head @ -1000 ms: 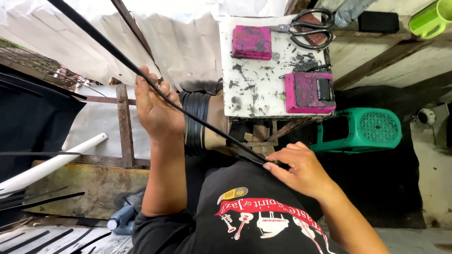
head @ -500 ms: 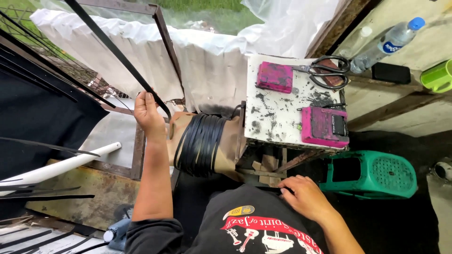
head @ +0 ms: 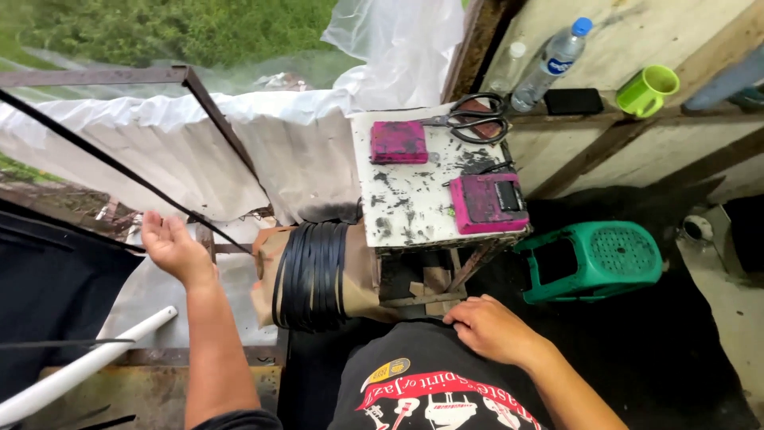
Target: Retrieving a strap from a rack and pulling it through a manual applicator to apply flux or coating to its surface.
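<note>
Black strip (head: 119,167) seems loose beside your spread left hand (head: 171,248); unheld, it may spring away. Your right hand (head: 493,328) rests curled, pinching nothing, lower centre.

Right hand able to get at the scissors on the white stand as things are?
Probably yes. The right hand rests empty near the stand's front edge; the scissors lie uncovered at its far side, with only two flat pink blocks between.

Makeshift outdoor workshop, stained worktable (head: 406,209), scissors (head: 469,122), black strips (head: 312,275), plastic sheeting (head: 398,48)
</note>
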